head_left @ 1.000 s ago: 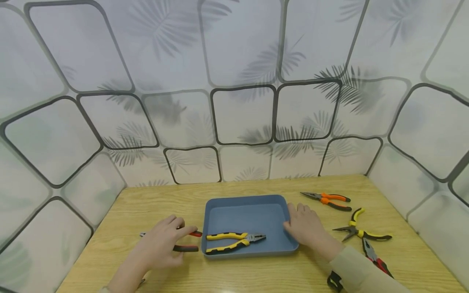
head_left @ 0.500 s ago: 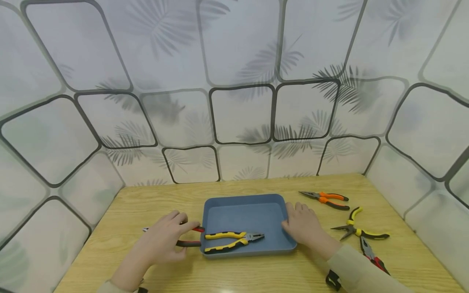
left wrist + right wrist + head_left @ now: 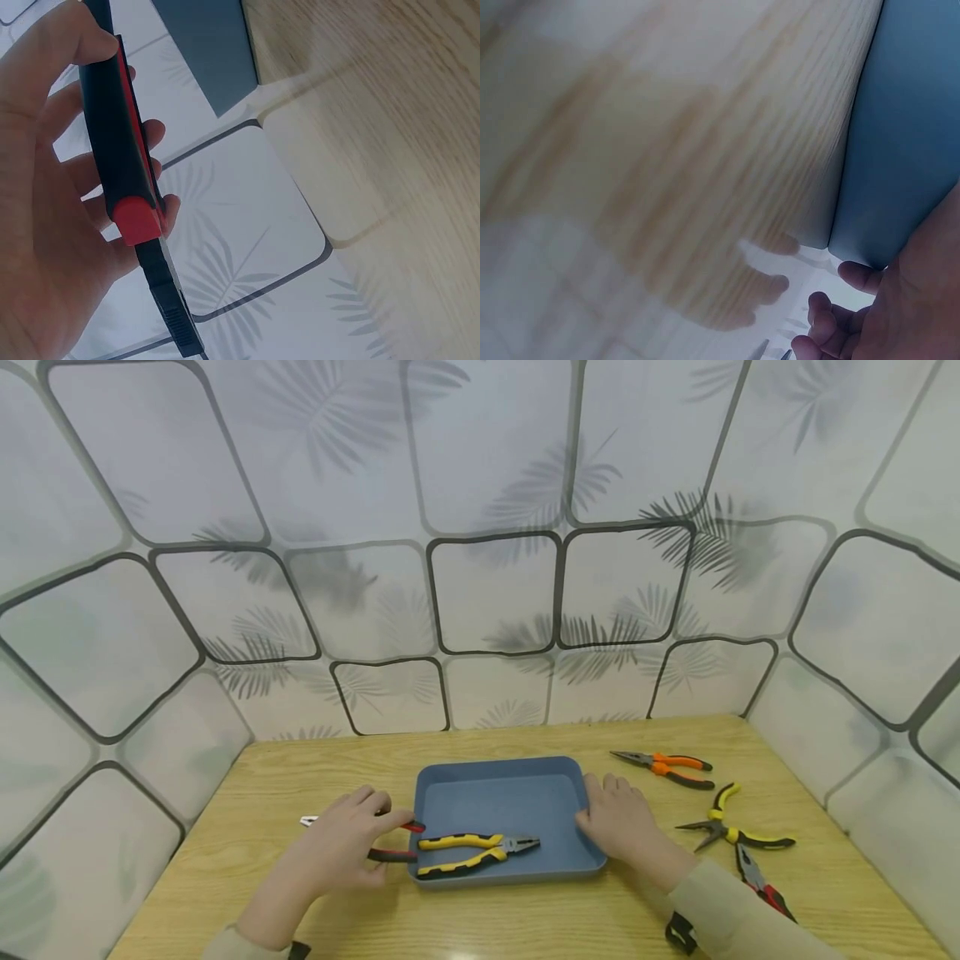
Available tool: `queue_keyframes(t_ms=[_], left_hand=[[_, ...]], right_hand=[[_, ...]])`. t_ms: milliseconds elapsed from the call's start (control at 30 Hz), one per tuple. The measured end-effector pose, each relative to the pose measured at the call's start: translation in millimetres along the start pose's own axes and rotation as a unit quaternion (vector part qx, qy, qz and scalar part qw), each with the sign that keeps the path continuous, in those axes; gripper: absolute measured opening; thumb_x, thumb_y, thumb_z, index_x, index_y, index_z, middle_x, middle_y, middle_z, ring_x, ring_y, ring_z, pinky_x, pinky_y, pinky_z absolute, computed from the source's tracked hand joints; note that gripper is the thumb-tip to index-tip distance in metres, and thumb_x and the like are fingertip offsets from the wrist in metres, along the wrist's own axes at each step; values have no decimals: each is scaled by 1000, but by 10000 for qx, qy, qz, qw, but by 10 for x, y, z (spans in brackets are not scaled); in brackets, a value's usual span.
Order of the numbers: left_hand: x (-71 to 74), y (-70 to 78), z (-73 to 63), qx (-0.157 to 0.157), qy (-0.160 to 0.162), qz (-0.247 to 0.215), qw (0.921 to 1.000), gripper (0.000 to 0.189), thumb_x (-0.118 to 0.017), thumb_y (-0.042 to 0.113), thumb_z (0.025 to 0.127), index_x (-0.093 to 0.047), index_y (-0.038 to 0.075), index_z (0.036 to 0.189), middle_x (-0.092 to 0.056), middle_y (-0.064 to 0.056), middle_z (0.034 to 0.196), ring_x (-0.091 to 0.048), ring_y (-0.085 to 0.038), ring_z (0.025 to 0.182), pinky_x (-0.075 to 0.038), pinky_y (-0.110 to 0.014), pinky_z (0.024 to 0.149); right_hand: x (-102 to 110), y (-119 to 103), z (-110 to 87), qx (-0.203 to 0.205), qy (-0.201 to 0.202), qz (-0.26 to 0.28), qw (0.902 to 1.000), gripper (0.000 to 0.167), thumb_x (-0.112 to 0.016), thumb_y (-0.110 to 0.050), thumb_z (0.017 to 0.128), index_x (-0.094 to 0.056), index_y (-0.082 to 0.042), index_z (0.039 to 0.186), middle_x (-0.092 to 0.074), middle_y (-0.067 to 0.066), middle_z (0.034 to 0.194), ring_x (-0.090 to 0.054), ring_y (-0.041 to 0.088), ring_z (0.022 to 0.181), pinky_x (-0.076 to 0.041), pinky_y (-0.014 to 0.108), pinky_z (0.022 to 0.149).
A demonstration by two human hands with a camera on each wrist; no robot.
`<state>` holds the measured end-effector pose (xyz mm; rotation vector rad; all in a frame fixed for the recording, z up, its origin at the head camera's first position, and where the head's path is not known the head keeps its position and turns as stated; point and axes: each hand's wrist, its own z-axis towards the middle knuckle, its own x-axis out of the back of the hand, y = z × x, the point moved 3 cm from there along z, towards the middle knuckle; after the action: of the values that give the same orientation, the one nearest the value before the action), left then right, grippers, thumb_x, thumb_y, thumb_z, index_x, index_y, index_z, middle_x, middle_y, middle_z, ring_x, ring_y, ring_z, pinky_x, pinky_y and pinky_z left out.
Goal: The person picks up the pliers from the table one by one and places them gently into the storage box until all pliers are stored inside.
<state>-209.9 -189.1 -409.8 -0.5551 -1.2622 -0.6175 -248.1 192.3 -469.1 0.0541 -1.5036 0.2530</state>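
My left hand (image 3: 341,845) holds a pair of pliers with black and red handles (image 3: 112,139) just left of the blue tray. Their handle ends overlap the tray's left rim in the head view, and the metal nose points left. Fingers and thumb wrap both sides of the handles in the left wrist view. At the tray's (image 3: 510,802) right side, my right hand (image 3: 622,820) grips the rim, thumb over the edge; the tray's outer wall fills the right of the right wrist view. Inside the tray's front part lie yellow and black combination pliers (image 3: 517,844), nose to the right.
On the table's right side lie orange and black long-nose pliers (image 3: 662,766), yellow and black pliers (image 3: 720,831) spread apart, and red and black pliers (image 3: 752,867) near the right sleeve (image 3: 720,906). Patterned cloth walls (image 3: 495,693) enclose the wooden table (image 3: 337,760) at back and sides.
My left hand has moved slightly right with the pliers, bringing their handle ends from beside the tray to over its left rim. My right hand stays at the tray's right side.
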Motion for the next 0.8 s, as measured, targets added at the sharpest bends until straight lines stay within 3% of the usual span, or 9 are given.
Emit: queue_keyframes(t_ms=[300,800], left_hand=[[9,24,38,118,-261,-21,9996,57,-83,25,72,-73,32,128,-56,6,97,-45,-13,88,-36,-29,69],[-13,54,131,-147,-14,54,9999,56,-81,23,69,-74,28,125,-55,4,103,-43,-13,85,-38,-28,68]], right_hand=[[-14,13,-1,-15,-20,29,10000,45,-58,-25,98,-55,2,134,-58,19,98,-53,32,85,-48,48,73],[-23,14,6,-63,-63,47,9999,48,-58,-25,98,-55,3,138,-59,21,101,-55,34,87,-49,50,74]])
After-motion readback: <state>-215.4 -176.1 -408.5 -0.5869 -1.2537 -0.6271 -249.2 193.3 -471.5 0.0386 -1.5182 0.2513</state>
